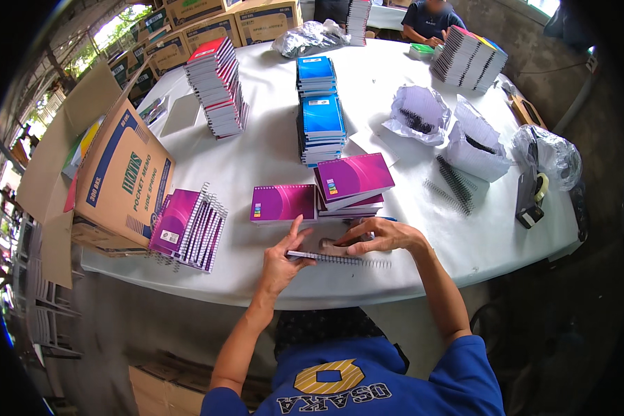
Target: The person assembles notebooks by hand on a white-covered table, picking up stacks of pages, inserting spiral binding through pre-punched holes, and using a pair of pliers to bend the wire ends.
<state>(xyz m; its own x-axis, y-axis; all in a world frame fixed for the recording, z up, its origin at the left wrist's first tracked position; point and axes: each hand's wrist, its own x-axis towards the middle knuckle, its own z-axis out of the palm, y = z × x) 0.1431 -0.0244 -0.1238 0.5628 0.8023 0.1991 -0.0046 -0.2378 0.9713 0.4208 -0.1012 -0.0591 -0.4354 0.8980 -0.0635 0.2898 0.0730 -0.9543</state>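
My left hand (281, 267) grips one end of a thin notebook, its fingers behind and the thumb in front. The notebook (301, 255) is held nearly edge-on, and a dark wire coil (350, 261) runs along its near edge and sticks out past its right end. Bent over the notebook's far side is my right hand (385, 234), its fingers closed against it; its fingertips are partly blurred. Just beyond my hands lie stacks of purple notebooks (284, 202), with another purple notebook (355, 177) on top of the right-hand stack.
Coil-bound purple notebooks (187, 229) lean by an open carton (121, 173) on the left. Red (217, 87) and blue (322, 114) notebook stacks stand farther back. To the right are paper-wrapped coils (475, 142), loose coils (455, 184) and a tape dispenser (530, 197). A person (430, 24) sits across the table.
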